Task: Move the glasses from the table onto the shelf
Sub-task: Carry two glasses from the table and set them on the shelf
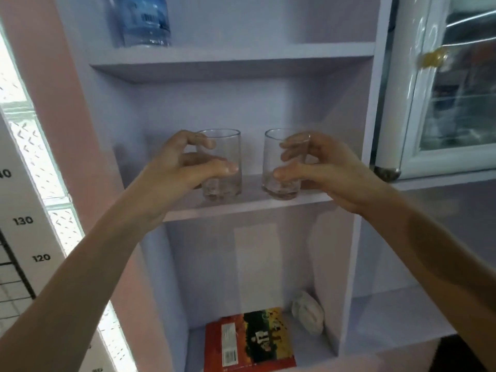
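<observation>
Two clear drinking glasses stand on the middle board of a pale lilac shelf. My left hand wraps the left glass, thumb across its front and fingers round its far side. That glass stands upright near the board's front edge. My right hand grips the right glass from the right, thumb low and fingers higher. This glass leans slightly, with its base on the board. The two glasses are a short gap apart and do not touch.
A blue water bottle stands on the board above. In the lower compartment lie a red-and-black book and a white bundle. A glass-door cooler stands to the right, and a numbered height chart hangs at the left.
</observation>
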